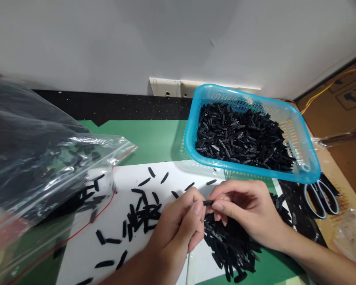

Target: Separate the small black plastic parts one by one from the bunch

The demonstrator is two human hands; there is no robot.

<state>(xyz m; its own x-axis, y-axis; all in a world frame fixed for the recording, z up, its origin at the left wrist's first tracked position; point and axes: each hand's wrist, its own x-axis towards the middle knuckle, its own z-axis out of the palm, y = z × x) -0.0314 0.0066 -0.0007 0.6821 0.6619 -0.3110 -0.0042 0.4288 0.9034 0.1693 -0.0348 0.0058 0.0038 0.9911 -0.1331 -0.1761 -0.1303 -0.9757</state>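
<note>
Between my two hands, over the white sheet point(118, 178), is a small black strip-shaped piece point(208, 203). The thumb and forefinger of my left hand point(180, 221) pinch its left end. My right hand point(249, 209) pinches its right end with thumb and forefinger. Under my right hand lies a dense pile of similar black pieces point(231, 249). More loose black pieces point(146, 213) are scattered on the sheet to the left of my left hand. A pale stick-like thing point(191, 269) shows just below my left hand, partly hidden.
A blue plastic basket point(252, 170) full of black pieces stands at the back right. At left lies a clear zip bag point(97, 148) with black pieces inside. Scissors point(322, 200) rest at the right, near a cardboard box point(344, 107). A green mat point(142, 138) lies beneath; wall sockets point(166, 88) are behind.
</note>
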